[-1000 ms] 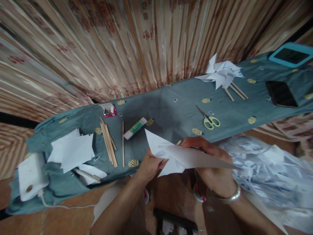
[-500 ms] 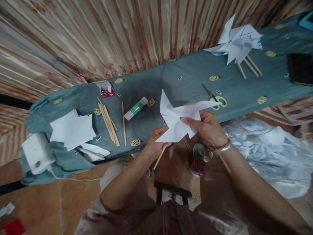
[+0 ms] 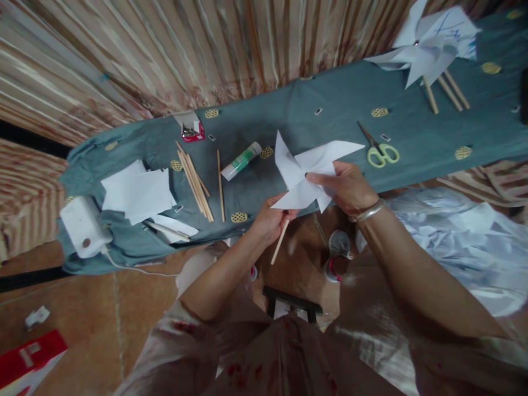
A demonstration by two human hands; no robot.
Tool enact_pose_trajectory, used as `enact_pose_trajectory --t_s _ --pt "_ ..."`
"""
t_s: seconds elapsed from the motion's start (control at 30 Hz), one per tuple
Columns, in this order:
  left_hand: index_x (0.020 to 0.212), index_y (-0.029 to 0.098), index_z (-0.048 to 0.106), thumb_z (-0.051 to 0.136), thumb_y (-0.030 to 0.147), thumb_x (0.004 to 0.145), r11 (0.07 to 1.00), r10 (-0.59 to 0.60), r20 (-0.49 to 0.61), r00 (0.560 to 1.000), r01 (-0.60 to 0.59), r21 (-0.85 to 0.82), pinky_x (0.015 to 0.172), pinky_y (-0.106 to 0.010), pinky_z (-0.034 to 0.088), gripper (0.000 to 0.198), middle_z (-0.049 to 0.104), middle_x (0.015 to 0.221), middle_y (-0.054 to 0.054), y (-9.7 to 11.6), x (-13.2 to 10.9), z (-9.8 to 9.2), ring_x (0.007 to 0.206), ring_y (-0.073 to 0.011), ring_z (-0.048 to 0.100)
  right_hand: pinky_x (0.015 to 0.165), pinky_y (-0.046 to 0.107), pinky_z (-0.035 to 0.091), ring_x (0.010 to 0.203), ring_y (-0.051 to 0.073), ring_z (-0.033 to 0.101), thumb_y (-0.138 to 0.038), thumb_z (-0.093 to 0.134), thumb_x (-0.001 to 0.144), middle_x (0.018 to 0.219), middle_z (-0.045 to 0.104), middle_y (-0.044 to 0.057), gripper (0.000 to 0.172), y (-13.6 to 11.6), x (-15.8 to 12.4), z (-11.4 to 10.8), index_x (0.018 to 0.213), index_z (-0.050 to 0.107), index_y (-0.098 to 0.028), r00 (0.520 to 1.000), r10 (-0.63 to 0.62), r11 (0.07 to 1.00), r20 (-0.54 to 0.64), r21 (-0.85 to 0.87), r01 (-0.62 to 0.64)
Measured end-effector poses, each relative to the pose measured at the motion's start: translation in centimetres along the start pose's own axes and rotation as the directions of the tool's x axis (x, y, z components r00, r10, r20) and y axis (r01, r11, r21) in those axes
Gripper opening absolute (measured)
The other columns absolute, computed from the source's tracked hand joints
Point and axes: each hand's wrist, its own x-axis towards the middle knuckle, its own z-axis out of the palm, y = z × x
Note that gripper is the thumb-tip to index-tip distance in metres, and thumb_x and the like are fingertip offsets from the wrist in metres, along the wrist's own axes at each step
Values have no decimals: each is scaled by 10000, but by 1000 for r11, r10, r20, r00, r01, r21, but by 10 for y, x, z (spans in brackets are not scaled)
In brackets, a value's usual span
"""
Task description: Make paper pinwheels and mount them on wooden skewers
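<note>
A white paper pinwheel (image 3: 303,170) is held up in front of me, over the table's near edge. My right hand (image 3: 350,188) grips its right side, the thumb pressing on the centre. Below the blades, my left hand (image 3: 274,220) is wrapped round a thin wooden stick (image 3: 279,242) whose lower end slants out under the fingers. Where stick and paper meet is hidden behind the blades. Right of the pinwheel lie green-handled scissors (image 3: 379,151). A glue tube (image 3: 241,161) lies to its left, beside a single wooden stick (image 3: 220,186).
On the cloth-covered table (image 3: 289,104) are a bundle of sticks (image 3: 194,181), a red box of pins (image 3: 192,130), paper sheets (image 3: 144,193) and a white corded box (image 3: 85,226). Finished pinwheels (image 3: 424,49) lie far right. A plastic bag of paper (image 3: 457,242) stands on the right.
The view has shifted, so the table things appear further right and higher. Both hands keep their hold on the pinwheel and stick, with more of the stick's lower end showing.
</note>
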Motion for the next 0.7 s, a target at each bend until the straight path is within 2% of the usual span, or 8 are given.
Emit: enact_pose_trajectory --t_s 0.17,0.3,0.4,0.53,0.7 --pt "572 117 552 604 8 655 999 1 9 1000 0 -36 394 -135 216 146 441 470 47 1 -8 -4 412 -16 343 582 282 554 622 153 653 -309 879 491 760 746 -1 293 -6 -4 3 719 712 -230 998 41 999 56 -5 -41" --pt "654 99 645 673 58 637 997 0 48 999 4 -74 436 -154 303 53 533 511 19 -5 -15 -12 443 -35 420 567 264 547 597 142 641 -317 876 480 730 739 9 339 -9 0 2 756 718 -199 983 122 991 136 -65 -114" --pt "708 102 686 756 139 608 995 -23 58 998 28 -100 496 -187 370 128 601 572 -4 -12 -17 -18 479 -57 473 563 249 528 589 134 632 -314 877 468 728 736 7 341 -11 10 0 736 707 -190 960 192 969 203 -191 -154" --pt "709 143 698 797 221 606 992 -73 -43 996 67 -110 621 -237 431 163 664 658 -23 -24 -15 -23 598 -101 544 631 249 519 638 140 636 -316 866 443 713 724 -10 358 -16 26 0 725 698 -175 920 282 903 272 -398 -159" --pt "662 141 667 845 284 563 984 -142 -60 988 134 -116 671 -248 441 250 566 540 26 -34 -11 -28 579 -93 531 666 264 506 697 161 633 -355 817 468 746 722 13 360 -21 42 4 728 695 -137 884 335 752 327 -658 -41"
